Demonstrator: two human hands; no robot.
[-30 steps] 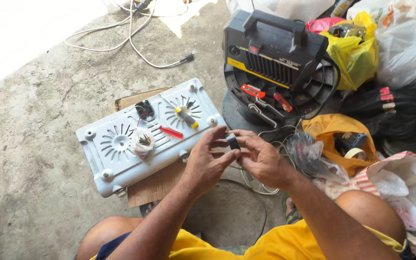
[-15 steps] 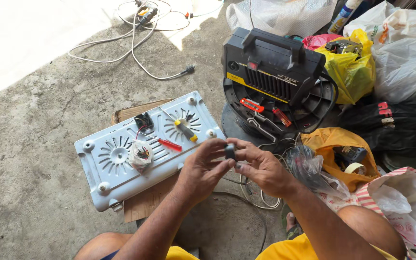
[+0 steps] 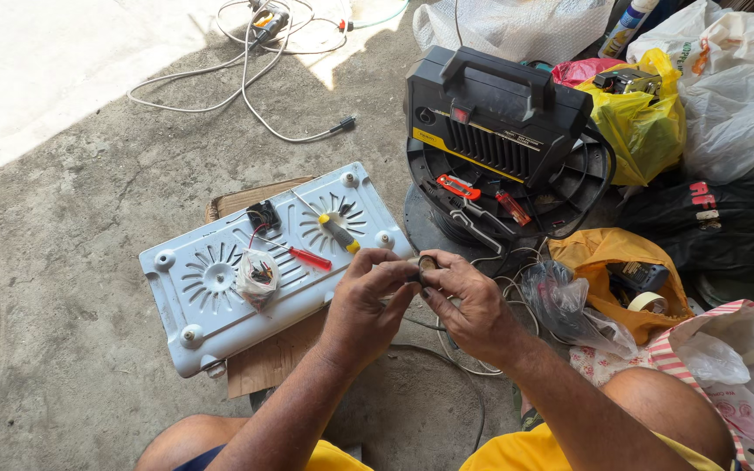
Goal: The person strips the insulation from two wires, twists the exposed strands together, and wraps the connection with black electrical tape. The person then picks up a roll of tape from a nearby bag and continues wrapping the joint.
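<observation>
Left hand [image 3: 364, 301] and right hand [image 3: 473, 305] meet fingertip to fingertip above the concrete floor [image 3: 63, 262], both pinching a small dark cylindrical part [image 3: 427, 262] between them; forearms converge from below. Just beside the left hand lies a white metal panel [image 3: 211, 296] with radial vent slots, resting on cardboard [image 3: 272, 358] and carrying a red-handled screwdriver [image 3: 307, 257] and a yellow-handled screwdriver [image 3: 338, 234].

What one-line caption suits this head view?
Left hand and right hand pinch a small dark part above a concrete floor, beside an upturned white appliance.
</observation>
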